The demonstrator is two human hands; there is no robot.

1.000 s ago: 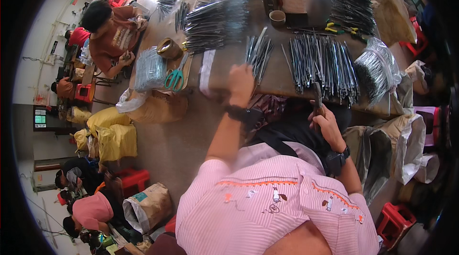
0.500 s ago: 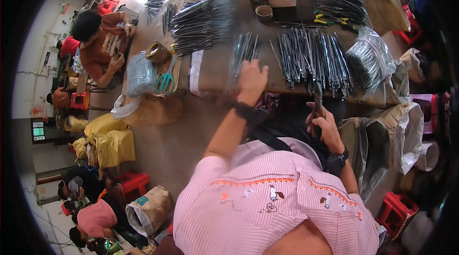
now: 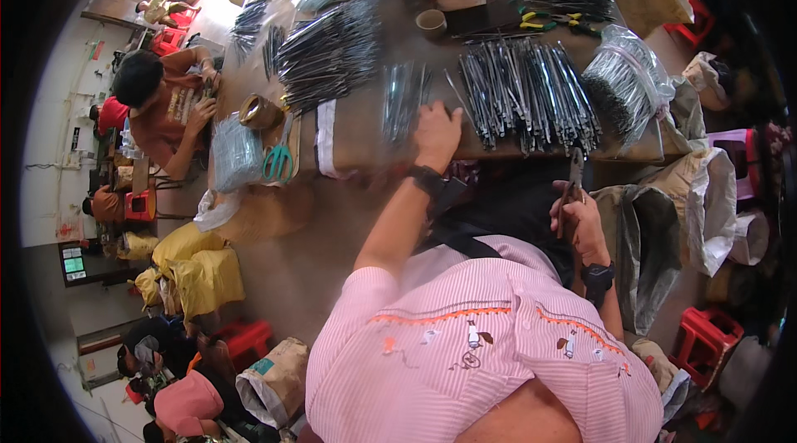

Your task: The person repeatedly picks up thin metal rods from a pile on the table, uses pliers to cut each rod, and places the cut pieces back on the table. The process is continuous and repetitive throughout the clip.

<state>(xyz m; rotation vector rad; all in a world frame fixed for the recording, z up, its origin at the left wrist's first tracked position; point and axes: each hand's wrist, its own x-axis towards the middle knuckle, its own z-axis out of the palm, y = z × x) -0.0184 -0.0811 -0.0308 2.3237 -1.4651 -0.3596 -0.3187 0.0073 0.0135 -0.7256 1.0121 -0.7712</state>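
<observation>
Left hand [image 3: 438, 134]: palm down at the front of the counter [image 3: 359, 123], thumb out to the right. Can't tell if the fingers pinch anything. Small bunch of thin rods [image 3: 401, 102] just left of it, blurred; contact unclear. Big pile of rods [image 3: 527, 94] just right of it, one stray lying askew on the near side.

Right hand [image 3: 584, 225] is wrapped around pliers [image 3: 571, 190], nose toward the pile's near ends.

Risks, my read: a sideways sweep of the left hand could snag that stray and mix the two lots. Rod ends sit near the edge, so a pliers bump could knock some off.
</observation>
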